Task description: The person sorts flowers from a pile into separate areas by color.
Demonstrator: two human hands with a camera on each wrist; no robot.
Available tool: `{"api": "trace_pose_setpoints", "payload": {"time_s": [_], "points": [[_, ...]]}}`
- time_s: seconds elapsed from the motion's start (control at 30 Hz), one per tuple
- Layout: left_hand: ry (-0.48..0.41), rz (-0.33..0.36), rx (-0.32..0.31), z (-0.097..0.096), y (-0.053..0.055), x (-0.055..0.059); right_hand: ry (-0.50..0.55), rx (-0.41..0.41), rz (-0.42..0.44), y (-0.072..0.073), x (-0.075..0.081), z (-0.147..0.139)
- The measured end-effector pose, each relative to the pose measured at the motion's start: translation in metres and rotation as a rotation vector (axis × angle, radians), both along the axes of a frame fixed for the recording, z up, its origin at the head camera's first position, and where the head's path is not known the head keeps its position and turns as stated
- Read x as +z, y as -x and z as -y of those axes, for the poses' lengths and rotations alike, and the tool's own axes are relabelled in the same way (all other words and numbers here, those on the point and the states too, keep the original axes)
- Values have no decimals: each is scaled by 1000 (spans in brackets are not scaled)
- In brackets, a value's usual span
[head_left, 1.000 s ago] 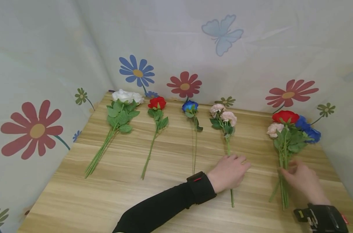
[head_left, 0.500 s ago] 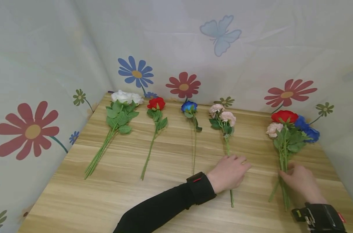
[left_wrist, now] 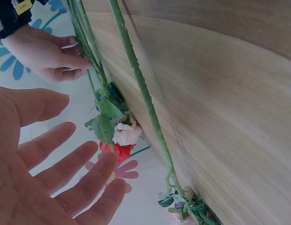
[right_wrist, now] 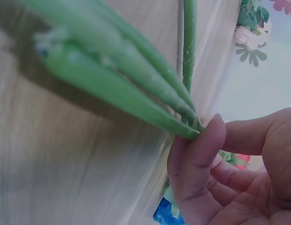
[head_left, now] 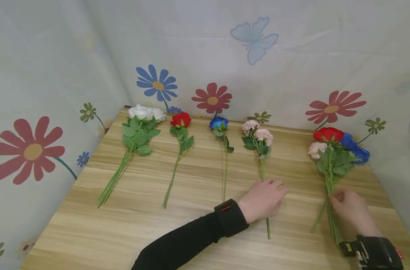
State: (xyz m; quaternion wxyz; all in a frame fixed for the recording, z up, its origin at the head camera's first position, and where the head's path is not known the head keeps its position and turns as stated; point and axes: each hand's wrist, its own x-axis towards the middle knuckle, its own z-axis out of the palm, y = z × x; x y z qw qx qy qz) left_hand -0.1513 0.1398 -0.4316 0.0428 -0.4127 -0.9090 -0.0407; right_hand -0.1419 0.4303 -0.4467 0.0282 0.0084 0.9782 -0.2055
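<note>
At the table's right side, my right hand [head_left: 351,210] pinches the green stems of a mixed artificial bouquet [head_left: 338,161] with red, pale pink and blue heads. In the right wrist view the stems [right_wrist: 131,70] run into the grip of thumb and fingers. One stem splays off to the left of the bundle. My left hand [head_left: 264,200] is over the stem of a pale pink flower [head_left: 264,135], hiding part of it in the head view. The left wrist view shows its fingers [left_wrist: 77,164] relaxed and spread, apart from the pink flower's stem [left_wrist: 145,93].
Left of the pink flower lie a blue flower [head_left: 219,123], a red rose [head_left: 180,120] and a bunch of white roses [head_left: 145,112], stems toward me. The wooden table [head_left: 90,232] meets a hanging cloth [head_left: 191,45] printed with flowers and a butterfly.
My right fingers have shifted slightly along with the bouquet stems, whose lower ends swing a little to the right. The left hand stays nearly still over the pink flower's stem.
</note>
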Motion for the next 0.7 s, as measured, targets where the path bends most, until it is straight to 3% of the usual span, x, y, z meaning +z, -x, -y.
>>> {"api": "trace_pose_setpoints", "payload": {"time_s": [0.33, 0.7], "points": [[-22, 6, 6, 4, 0, 2, 25, -52, 15, 0, 3, 2], [-45, 21, 9, 10, 3, 1, 30, -68, -61, -5, 7, 10]]}}
